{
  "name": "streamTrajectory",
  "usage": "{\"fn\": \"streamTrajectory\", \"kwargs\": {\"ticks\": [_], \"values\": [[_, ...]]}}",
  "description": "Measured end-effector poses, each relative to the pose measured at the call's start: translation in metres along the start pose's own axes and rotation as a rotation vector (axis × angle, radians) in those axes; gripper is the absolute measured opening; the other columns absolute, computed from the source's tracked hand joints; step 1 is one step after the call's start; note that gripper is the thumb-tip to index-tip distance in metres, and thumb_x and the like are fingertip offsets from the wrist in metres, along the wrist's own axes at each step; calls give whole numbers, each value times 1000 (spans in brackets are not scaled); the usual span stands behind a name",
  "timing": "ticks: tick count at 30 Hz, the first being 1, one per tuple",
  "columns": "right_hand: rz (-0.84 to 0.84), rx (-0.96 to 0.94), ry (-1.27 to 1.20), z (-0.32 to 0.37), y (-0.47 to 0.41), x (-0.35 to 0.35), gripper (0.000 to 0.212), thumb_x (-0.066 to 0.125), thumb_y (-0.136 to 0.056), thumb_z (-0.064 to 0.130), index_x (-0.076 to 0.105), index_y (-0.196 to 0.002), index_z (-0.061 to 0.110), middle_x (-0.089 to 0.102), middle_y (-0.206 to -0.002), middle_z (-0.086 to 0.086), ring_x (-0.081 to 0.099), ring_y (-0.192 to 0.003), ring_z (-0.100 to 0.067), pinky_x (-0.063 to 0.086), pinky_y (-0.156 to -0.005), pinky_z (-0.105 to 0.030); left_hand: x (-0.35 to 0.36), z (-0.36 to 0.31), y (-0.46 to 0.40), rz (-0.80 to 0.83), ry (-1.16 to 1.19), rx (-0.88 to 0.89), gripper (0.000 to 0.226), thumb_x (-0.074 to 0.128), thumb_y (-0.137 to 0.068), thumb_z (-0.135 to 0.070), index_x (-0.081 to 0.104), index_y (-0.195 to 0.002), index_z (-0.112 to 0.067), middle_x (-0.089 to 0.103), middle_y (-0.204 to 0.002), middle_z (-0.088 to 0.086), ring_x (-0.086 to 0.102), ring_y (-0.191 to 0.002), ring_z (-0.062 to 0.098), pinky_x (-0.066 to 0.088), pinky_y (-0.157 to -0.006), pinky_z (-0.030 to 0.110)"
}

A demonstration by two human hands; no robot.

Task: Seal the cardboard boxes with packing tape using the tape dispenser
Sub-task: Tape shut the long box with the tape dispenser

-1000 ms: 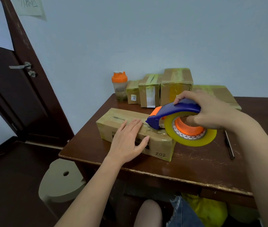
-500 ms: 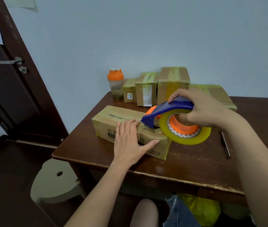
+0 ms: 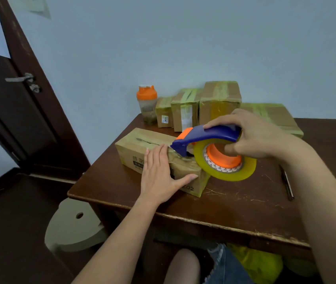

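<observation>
A long cardboard box [image 3: 136,144] lies near the left front corner of the dark wooden table [image 3: 234,203]. My left hand [image 3: 160,177] lies flat over its near side, fingers straight on the top, thumb along the front face. My right hand [image 3: 253,136] grips the blue handle of the tape dispenser [image 3: 210,138], fingers through the orange core. Its yellowish tape roll [image 3: 224,173] hangs just past the box's right end. The dispenser's blue nose touches the box top beside my left fingertips.
Several taped cardboard boxes [image 3: 219,99] stand along the wall at the back of the table, next to an orange-lidded shaker bottle [image 3: 147,103]. A dark pen [image 3: 287,182] lies on the right. A brown door [image 3: 9,111] is at the left, a pale stool [image 3: 72,224] below the table's edge.
My left hand has slid a little to the right along the box, toward the dispenser nose. The dispenser stays at the box's right end. The camera has shifted slightly.
</observation>
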State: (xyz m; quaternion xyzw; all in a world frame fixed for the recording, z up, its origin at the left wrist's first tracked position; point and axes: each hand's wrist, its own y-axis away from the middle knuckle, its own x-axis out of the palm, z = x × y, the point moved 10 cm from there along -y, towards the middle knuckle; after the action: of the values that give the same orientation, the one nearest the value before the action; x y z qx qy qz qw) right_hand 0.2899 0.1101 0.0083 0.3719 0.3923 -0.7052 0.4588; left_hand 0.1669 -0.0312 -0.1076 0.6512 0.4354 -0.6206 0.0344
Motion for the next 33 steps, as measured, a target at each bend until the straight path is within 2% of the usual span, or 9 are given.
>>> {"fn": "streamTrajectory", "kwargs": {"ticks": [3,6,10,14,20,23,27,31,33], "values": [[14,-6,4,-3,5,3,63,74,-71,17,54,-112,60,42,-96,10,50,-80,-10,47,-76,-36,-1,0,1,17,-2,-14,125,21,-63,-98,22,-151,-9,27,-156,6,16,-147,20,-8,-119,32],[20,4,-11,-16,15,0,63,77,-69,15,56,-110,58,48,-103,4,54,-82,-14,50,-75,-38,0,3,0,47,-6,-43,125,26,-62,-97,23,-151,-9,26,-156,7,13,-147,22,-8,-118,31],[5,40,-43,-36,36,-9,62,79,-71,11,57,-110,54,52,-111,2,57,-82,-12,47,-69,-28,6,2,-4,63,-26,-47,127,24,-61,-98,25,-149,-7,28,-155,8,15,-147,24,-5,-119,34],[-11,36,-108,-43,44,-3,60,79,-74,13,56,-112,53,52,-114,1,59,-88,-14,52,-79,-34,9,2,-6,70,-35,-51,128,21,-61,-99,25,-149,-7,28,-155,9,16,-147,25,-3,-120,36],[13,43,-142,-54,47,11,58,76,-76,6,54,-110,48,50,-115,-1,60,-87,-20,54,-75,-38,8,3,-4,78,-28,-60,128,20,-61,-100,25,-150,-8,27,-156,8,14,-148,25,-5,-119,35],[21,64,-151,-60,49,23,56,77,-77,12,49,-106,51,49,-118,-1,62,-87,-19,56,-76,-38,8,3,-5,75,-41,-66,126,22,-62,-99,26,-149,-9,28,-155,7,15,-148,25,-4,-119,36],[4,119,-123,-74,53,33,61,81,-72,20,40,-101,55,49,-117,2,62,-88,-20,57,-74,-47,6,0,-5,73,-38,-47,121,27,-65,-95,28,-148,-7,29,-154,7,17,-146,24,-5,-118,35],[-10,136,-133,-77,53,36,63,82,-72,22,37,-101,55,46,-117,4,62,-88,-19,57,-73,-46,4,-1,-6,76,-49,-29,124,20,-63,-98,30,-147,-7,31,-152,7,20,-145,22,-5,-119,36],[-9,159,-98,-78,53,36,61,81,-72,27,35,-102,53,47,-116,3,58,-93,-22,55,-78,-46,3,-3,-6,81,-61,-8,120,20,-65,-97,31,-147,-9,30,-153,7,19,-146,22,-7,-119,37]]}}
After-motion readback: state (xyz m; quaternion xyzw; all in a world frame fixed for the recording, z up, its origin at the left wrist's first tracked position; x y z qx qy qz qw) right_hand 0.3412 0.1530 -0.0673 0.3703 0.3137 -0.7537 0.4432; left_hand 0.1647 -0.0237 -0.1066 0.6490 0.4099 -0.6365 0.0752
